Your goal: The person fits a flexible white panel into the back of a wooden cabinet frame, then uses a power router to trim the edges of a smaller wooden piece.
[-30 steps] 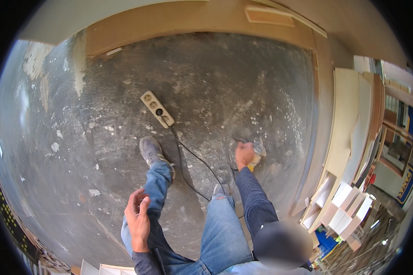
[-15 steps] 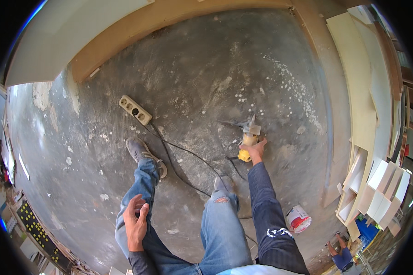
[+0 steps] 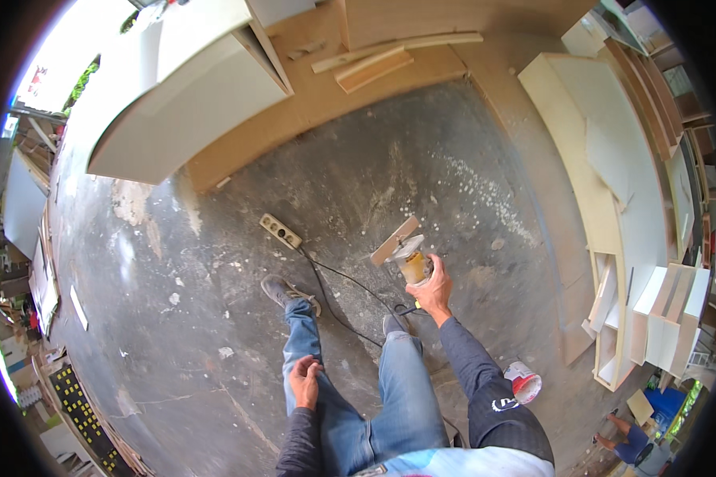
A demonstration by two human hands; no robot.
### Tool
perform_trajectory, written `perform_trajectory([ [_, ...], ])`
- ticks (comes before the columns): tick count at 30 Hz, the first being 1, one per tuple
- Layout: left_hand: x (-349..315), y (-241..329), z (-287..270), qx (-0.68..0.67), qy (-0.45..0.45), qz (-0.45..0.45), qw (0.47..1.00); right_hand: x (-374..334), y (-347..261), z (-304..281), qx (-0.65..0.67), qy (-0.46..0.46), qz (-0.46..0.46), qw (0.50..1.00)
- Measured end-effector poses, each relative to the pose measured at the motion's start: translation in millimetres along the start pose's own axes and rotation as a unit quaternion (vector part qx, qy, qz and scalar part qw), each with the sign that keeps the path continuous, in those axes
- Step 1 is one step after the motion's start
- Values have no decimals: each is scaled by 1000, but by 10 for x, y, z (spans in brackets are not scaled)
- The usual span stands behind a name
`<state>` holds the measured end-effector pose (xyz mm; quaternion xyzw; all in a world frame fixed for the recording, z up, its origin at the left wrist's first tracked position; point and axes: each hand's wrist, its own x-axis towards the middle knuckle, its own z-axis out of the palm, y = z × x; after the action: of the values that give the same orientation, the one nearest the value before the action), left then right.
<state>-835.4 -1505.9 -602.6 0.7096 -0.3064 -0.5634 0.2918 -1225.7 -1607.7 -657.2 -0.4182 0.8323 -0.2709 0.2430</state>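
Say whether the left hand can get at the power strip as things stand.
Probably not without leaning or stepping forward: the left hand is back by the left leg, while the power strip lies on the floor beyond the left shoe. Nothing hangs over it, though.

Center-right: bare right hand (image 3: 433,292) is hiding part of yellow-bodied handheld power tool (image 3: 413,268); lower edge is cropping pale-blue shirt (image 3: 469,464).

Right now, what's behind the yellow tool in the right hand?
Past the yellow tool, a tan strip and stained grey floor show. The tool and right hand cover whatever lies directly behind them; I can't tell whether the strip is attached.
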Motion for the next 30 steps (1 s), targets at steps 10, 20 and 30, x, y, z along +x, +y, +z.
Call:
perform_trajectory([
  [10,-1012,1873,-505,-164,-60,54,983,-892,-2831,-1821,-55,35,-264,962],
  [20,-1248,3369,-2149,-218,-121,155,956,-1980,-4725,-1389,-92,-20,-421,902],
  [30,-1100,3553,-3465,-130,-46,185,973,-2631,-6042,-398,-46,-83,-511,854],
])
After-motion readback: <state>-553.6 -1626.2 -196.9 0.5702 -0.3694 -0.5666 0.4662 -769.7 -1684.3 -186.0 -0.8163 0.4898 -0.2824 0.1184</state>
